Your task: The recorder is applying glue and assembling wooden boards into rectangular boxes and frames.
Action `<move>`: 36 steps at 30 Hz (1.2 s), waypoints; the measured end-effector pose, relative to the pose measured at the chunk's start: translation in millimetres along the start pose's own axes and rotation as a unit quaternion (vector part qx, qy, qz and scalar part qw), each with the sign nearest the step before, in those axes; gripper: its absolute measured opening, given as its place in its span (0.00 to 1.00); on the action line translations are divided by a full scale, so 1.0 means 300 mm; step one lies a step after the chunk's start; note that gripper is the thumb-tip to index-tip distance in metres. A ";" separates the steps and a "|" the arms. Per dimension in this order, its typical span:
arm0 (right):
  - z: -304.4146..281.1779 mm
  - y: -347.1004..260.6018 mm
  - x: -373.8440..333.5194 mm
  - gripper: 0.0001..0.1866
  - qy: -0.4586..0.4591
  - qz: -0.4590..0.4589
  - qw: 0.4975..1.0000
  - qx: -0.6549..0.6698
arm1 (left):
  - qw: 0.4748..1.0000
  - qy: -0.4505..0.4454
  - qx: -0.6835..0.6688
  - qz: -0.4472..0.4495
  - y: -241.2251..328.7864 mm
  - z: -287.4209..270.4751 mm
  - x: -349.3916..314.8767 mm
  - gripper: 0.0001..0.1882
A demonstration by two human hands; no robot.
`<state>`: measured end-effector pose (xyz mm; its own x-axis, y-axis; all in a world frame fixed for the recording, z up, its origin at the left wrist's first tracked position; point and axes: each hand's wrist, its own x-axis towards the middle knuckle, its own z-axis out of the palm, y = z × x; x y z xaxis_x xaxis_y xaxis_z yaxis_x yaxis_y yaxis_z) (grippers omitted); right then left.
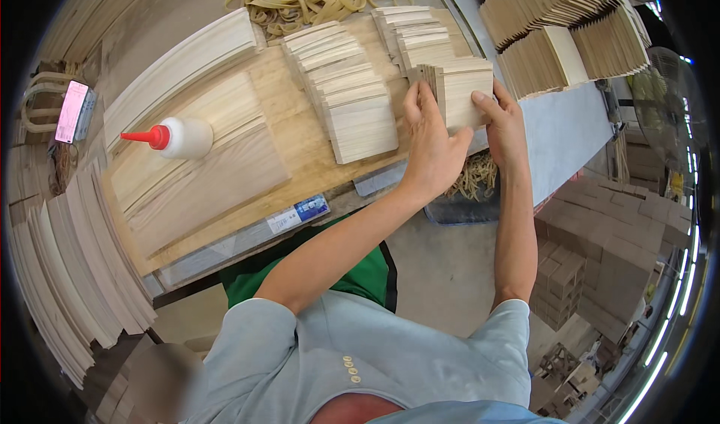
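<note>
Between my two hands is a bundle of thin, pale wooden slats [466, 94], above the right end of the workbench. My left hand [439, 146] is closed on the bundle's left edge, with fingertips along the slat ends. At the right edge, my right hand [506, 127] grips it with the thumb on the front face; its fingers are partly hidden behind. Just left of my hands, a fanned row of similar slats [352, 109] lies on the wooden board [300, 154]. Behind the held bundle lies another row of slats [420, 34].
A white squeeze bottle with red nozzle [187, 138] lies on flat wooden panels [217, 176]. Tan rubber bands [300, 0] are heaped at the back. Slat stacks [540, 30] stand far right; long strips [75, 266] are at left. Stacked blocks [607, 236] stand right, beyond the bench.
</note>
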<state>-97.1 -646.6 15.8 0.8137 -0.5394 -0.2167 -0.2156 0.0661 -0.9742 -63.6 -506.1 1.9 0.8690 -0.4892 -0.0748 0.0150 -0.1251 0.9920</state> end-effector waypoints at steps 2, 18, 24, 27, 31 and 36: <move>0.008 0.003 0.011 0.27 0.000 -0.001 1.000 0.002 | 1.000 -0.020 -0.020 0.002 0.004 -0.006 0.015 0.43; -0.007 0.041 0.015 0.27 0.026 0.000 0.999 -0.027 | 0.999 -0.006 0.013 -0.035 -0.017 0.026 0.000 0.46; 0.000 0.054 0.022 0.29 0.016 0.003 0.999 -0.040 | 0.998 0.001 0.032 -0.049 -0.035 0.036 -0.003 0.46; 0.006 0.058 0.022 0.30 0.011 -0.006 0.999 -0.033 | 0.996 -0.006 0.060 -0.061 -0.040 0.041 0.001 0.47; 0.007 0.059 -0.005 0.30 0.020 -0.001 0.999 -0.025 | 0.997 0.001 0.072 -0.033 -0.044 0.041 -0.024 0.47; -0.003 0.083 -0.036 0.31 0.046 -0.008 0.999 -0.024 | 0.997 -0.028 0.065 -0.041 -0.043 0.034 -0.062 0.47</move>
<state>-111.8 -639.8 -6.1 0.7643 -0.6156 -0.1920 -0.2298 0.0181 -0.9731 -84.9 -504.2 -10.5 0.8380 -0.5201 -0.1651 0.0182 -0.2758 0.9610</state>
